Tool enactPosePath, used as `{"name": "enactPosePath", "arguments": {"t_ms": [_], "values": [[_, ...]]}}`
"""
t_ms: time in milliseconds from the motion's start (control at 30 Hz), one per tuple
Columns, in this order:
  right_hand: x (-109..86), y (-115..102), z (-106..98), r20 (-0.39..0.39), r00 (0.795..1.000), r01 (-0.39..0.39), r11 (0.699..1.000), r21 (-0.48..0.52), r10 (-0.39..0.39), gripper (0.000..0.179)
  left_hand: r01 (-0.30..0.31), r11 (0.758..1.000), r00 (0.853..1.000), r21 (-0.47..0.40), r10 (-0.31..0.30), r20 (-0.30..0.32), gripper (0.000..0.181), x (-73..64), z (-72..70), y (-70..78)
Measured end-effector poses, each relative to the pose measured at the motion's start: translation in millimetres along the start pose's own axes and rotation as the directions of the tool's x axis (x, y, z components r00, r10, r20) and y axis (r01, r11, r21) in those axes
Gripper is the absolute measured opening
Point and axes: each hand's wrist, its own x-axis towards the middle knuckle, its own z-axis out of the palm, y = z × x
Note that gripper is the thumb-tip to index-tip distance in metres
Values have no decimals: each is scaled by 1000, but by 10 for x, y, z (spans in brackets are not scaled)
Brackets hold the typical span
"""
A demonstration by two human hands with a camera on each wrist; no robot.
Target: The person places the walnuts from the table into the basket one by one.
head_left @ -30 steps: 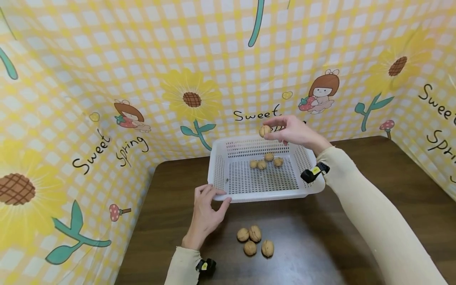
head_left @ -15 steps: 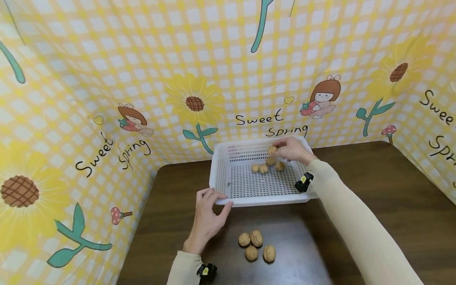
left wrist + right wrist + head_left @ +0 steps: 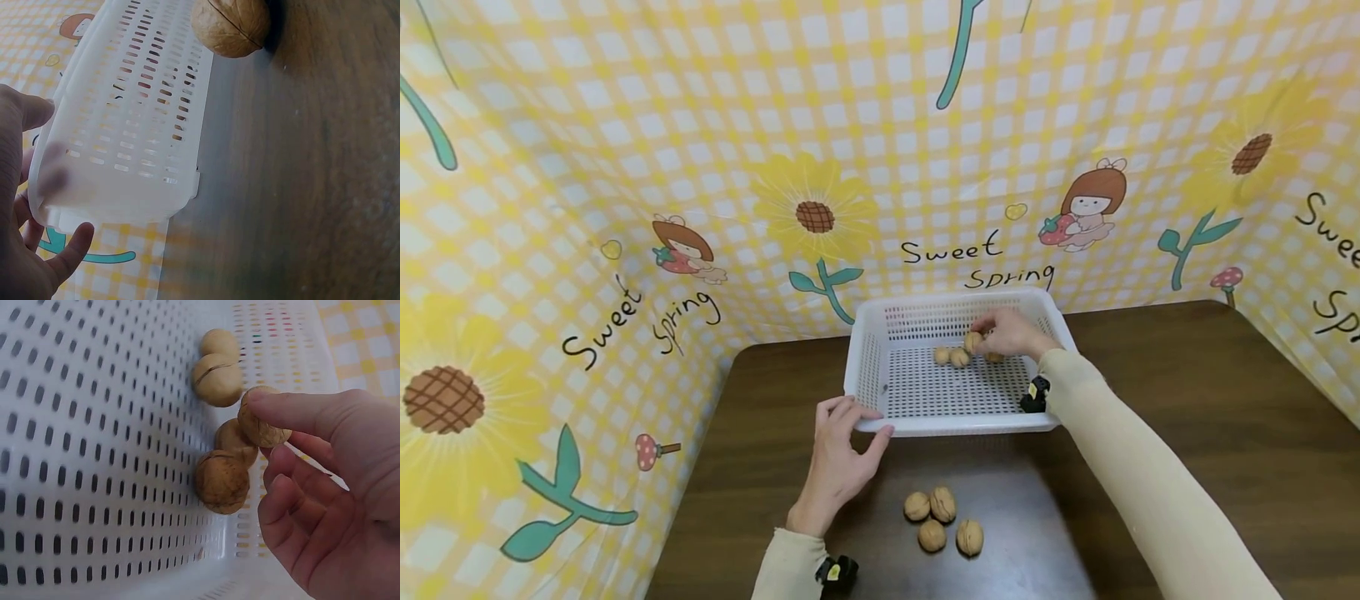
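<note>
Between thumb and fingers, my right hand pinches a walnut low inside the white plastic basket. Several other walnuts lie on the basket's slotted floor, just beneath and beside the pinched one; the right wrist view has them close up. At the near left corner, my left hand grips the basket's rim, with the thumb on one side and fingers on the other in the left wrist view. In front of the basket, several walnuts lie grouped on the brown table.
The dark wooden table extends to both sides of the basket. A yellow checked cloth with printed flowers and figures hangs behind and to the left, close to the basket's back edge.
My right hand has lowered the walnut from above the basket's back rim to just over the walnuts inside. The left hand stays on the corner, and the view has shifted slightly.
</note>
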Motion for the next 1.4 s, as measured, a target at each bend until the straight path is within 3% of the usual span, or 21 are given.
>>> {"name": "enactPosePath", "arguments": {"t_ms": [667,933,1100,1233,1400], "values": [[14,44,18,32,999,4,994,-108,0,49,3,1000,1000,-2,-3,0,15,-4,16,32],[7,64,25,54,999,9,996,-89,-4,41,8,1000,1000,-1,-8,5,15,-1,29,25],[-25,41,-10,47,999,12,999,-47,-10,50,3,1000,1000,-8,-2,8,14,-8,46,23],[-94,-98,-140,17,998,67,998,-3,-67,52,4,1000,1000,-9,-3,15,15,-21,42,15],[-284,-487,-403,10,991,133,989,70,-134,47,8,1000,1000,-5,-8,5,15,-3,1,4]]}}
